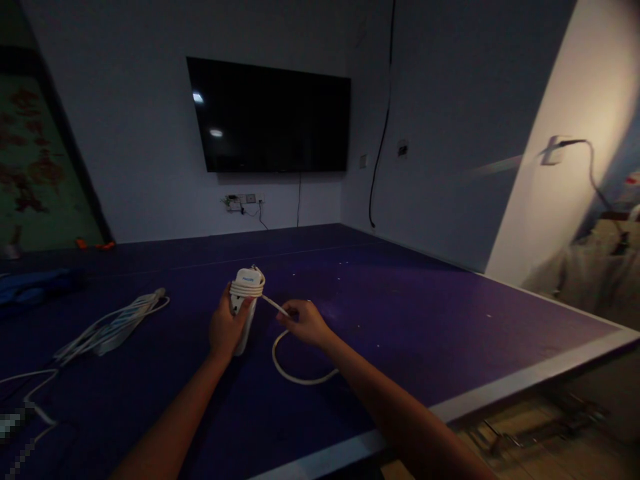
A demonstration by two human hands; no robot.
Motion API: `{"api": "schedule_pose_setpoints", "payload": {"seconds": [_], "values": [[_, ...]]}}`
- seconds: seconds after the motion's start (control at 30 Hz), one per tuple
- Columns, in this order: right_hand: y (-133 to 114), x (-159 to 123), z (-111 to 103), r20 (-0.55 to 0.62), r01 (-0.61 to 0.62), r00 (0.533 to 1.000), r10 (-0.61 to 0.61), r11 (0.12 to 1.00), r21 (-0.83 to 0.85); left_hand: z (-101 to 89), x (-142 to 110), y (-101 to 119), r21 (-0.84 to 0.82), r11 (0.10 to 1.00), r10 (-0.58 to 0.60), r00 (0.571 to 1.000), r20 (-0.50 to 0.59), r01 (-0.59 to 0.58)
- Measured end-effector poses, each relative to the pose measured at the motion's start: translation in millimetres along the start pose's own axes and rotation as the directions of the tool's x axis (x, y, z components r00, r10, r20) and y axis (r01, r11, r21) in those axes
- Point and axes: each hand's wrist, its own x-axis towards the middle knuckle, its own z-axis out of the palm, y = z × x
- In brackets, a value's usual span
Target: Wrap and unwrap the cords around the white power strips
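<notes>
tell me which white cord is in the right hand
The cord wound round the strip in the left hand; the other cords lie at left on the table, untouched.

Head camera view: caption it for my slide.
Left hand holds a white power strip, right hand the cord wound around it.

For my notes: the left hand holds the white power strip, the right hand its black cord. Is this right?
The cord is white, not black, as the head view shows; the left hand holds the white power strip, the right hand the cord.

The power strip [245,335] and cord [301,382] are white, the white-edged table [400,313] purple.
</notes>
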Motion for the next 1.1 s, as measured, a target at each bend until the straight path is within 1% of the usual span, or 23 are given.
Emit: {"api": "schedule_pose_setpoints", "payload": {"seconds": [0.03, 0.1, 0.17, 0.2, 0.27, 0.33, 0.37, 0.43, 0.47, 0.5, 0.53, 0.6, 0.67, 0.73, 0.83, 0.9, 1.0, 1.1], "values": [[4, 1, 1, 0.048, -0.008, 0.999, 0.003, 0.993, 0.115, -0.3, 0, -1, 0.012, 1.000, 0.001, 1.000, -0.020, 0.000], [10, 3, 4, 0.169, -0.061, 0.986, 0.009, 0.949, 0.309, -2.1, 1, -1, 0.058, 0.998, 0.013, 0.999, -0.052, -0.010], [16, 4, 6, 0.303, -0.168, 0.952, 0.033, 0.887, 0.430, -5.3, 2, 1, 0.124, 0.992, 0.020, 0.997, -0.079, -0.010], [19, 4, 6, 0.363, -0.223, 0.931, 0.046, 0.859, 0.462, -7.2, 3, 2, 0.158, 0.987, 0.016, 0.995, -0.094, -0.001], [22, 4, 4, 0.455, -0.303, 0.888, 0.068, 0.831, 0.466, -11.1, 5, 3, 0.218, 0.976, 0.002, 0.992, -0.126, 0.026], [22, 5, -3, 0.497, -0.334, 0.861, 0.111, 0.860, 0.386, -14.2, 6, 4, 0.265, 0.963, -0.013, 0.990, -0.142, 0.051], [21, 6, -7, 0.492, -0.323, 0.860, 0.137, 0.892, 0.317, -15.3, 7, 4, 0.281, 0.958, -0.023, 0.989, -0.146, 0.064], [19, 7, -16, 0.443, -0.265, 0.876, 0.192, 0.958, 0.109, -16.5, 7, 4, 0.294, 0.952, -0.038, 0.988, -0.150, 0.081], [17, 8, -20, 0.400, -0.230, 0.890, 0.220, 0.973, -0.024, -16.5, 7, 4, 0.295, 0.952, -0.039, 0.988, -0.149, 0.082], [15, 8, -23, 0.347, -0.199, 0.905, 0.246, 0.966, -0.165, -16.3, 7, 5, 0.295, 0.952, -0.037, 0.989, -0.145, 0.079], [14, 8, -26, 0.290, -0.180, 0.918, 0.270, 0.936, -0.302, -15.8, 7, 5, 0.296, 0.952, -0.036, 0.990, -0.137, 0.075], [12, 8, -31, 0.174, -0.180, 0.934, 0.311, 0.834, -0.522, -14.2, 6, 7, 0.301, 0.952, -0.031, 0.994, -0.106, 0.061], [12, 8, -33, 0.068, -0.207, 0.942, 0.328, 0.732, -0.649, -12.4, 5, 10, 0.304, 0.951, -0.032, 0.996, -0.079, 0.054], [13, 8, -35, -0.007, -0.241, 0.943, 0.333, 0.668, -0.705, -11.0, 4, 12, 0.299, 0.953, -0.027, 0.998, -0.063, 0.045], [14, 11, -37, -0.125, -0.306, 0.938, 0.323, 0.605, -0.735, -10.5, 4, 13, 0.281, 0.959, -0.020, 0.998, -0.066, 0.038], [14, 13, -38, -0.227, -0.365, 0.926, 0.301, 0.564, -0.741, -10.5, 4, 13, 0.272, 0.962, -0.017, 0.997, -0.074, 0.037], [16, 16, -36, -0.363, -0.449, 0.894, 0.264, 0.541, -0.712, -9.5, 3, 13, 0.259, 0.966, -0.005, 0.996, -0.084, 0.027], [25, 17, -35, -0.485, -0.506, 0.852, 0.199, 0.556, -0.660, -7.1, 1, 15, 0.247, 0.969, 0.012, 0.997, -0.082, 0.009]]}}
